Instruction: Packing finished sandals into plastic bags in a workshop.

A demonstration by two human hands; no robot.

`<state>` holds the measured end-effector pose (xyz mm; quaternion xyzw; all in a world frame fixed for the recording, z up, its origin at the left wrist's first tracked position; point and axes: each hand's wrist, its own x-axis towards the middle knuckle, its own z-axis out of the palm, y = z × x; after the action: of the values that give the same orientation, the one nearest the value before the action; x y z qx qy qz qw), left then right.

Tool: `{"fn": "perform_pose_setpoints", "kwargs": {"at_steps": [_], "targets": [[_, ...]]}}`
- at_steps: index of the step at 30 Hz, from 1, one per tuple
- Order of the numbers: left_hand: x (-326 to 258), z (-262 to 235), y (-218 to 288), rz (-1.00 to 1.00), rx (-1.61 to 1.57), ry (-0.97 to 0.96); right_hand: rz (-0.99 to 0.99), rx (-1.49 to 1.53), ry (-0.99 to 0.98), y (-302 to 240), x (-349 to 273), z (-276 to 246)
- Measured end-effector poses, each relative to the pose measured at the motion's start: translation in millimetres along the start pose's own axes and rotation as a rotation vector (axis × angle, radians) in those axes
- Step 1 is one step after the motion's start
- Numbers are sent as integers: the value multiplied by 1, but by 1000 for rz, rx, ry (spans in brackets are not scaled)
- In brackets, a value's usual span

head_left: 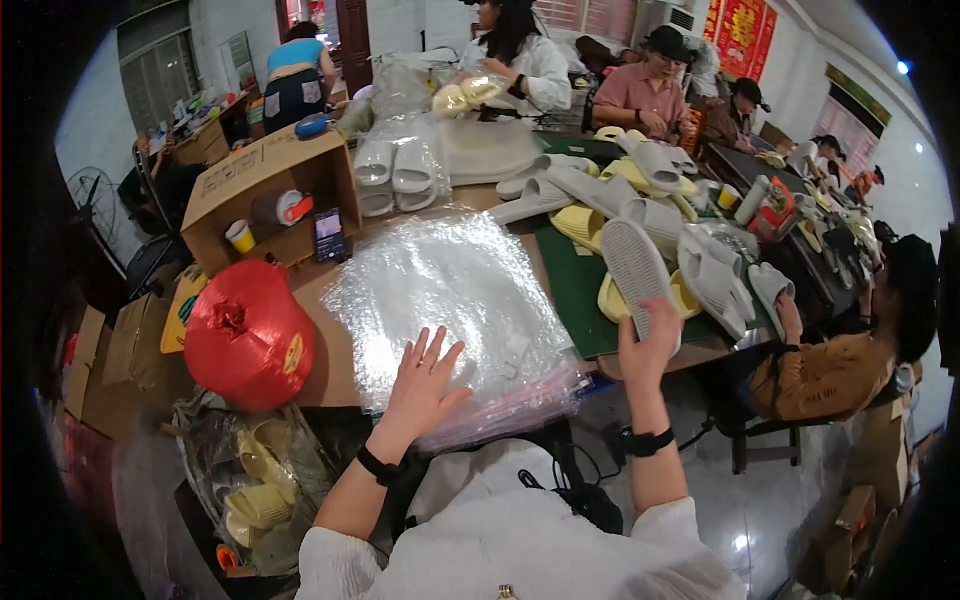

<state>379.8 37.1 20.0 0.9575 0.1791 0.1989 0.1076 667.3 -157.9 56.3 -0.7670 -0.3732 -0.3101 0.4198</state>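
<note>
My left hand point(422, 388) lies with its fingers spread on a stack of clear plastic bags point(450, 290), near their pink-edged front side. In my right hand point(650, 345) is a grey slipper point(636, 262), gripped at its near end with the ribbed sole facing up. Under and beside that slipper are yellow slippers point(612, 300). More grey slippers point(712, 268) are heaped to the right and behind, partly over a green mat point(568, 275).
A red plastic-wrapped bundle point(248, 335) and an open cardboard box point(270, 170) holding cups stand at left, with a phone point(329, 235) beside. Bagged slippers point(395, 170) sit behind the bags. A co-worker in brown point(835, 380) sits close at right; several others work farther back.
</note>
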Motion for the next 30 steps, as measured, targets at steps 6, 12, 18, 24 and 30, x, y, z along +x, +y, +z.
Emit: {"fn": "perform_pose_setpoints", "kwargs": {"at_steps": [6, 12, 18, 24, 30], "targets": [[-10, 36, -18, -38, 17, 33, 458, -321, -437, 75, 34, -14], [-12, 37, -19, -53, 20, 53, 32, -234, -174, 47, 61, 3], [-15, 39, -19, -60, 21, 49, -293, -84, 18, -19, 84, 17], [-15, 36, -17, -74, -1, 74, -472, 136, -276, -88, 34, 26], [-18, 44, -25, -57, 53, 84, -671, 137, -584, -91, -25, 53]]}}
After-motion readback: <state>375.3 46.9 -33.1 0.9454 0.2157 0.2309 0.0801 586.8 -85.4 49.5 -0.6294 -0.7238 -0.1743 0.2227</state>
